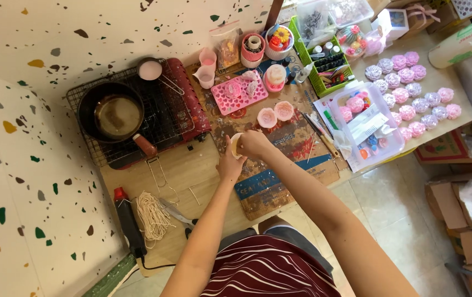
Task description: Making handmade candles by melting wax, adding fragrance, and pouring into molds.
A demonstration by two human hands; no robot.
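My left hand (228,163) and my right hand (254,143) meet over a worn cardboard sheet (269,187) on the low wooden table. Together they grip a small round cream-coloured mould (236,144), mostly hidden by my fingers. Just beyond the hands lie two pink flower-shaped pieces (275,114). A pink silicone mould tray with heart cavities (238,94) sits farther back.
A dark pan of melted liquid (116,114) rests on a wire rack over a red portable stove at left. Wick string (152,216), scissors and a black heat tool lie near the front edge. Rows of pink and lilac flower pieces (412,93) and plastic boxes fill the right.
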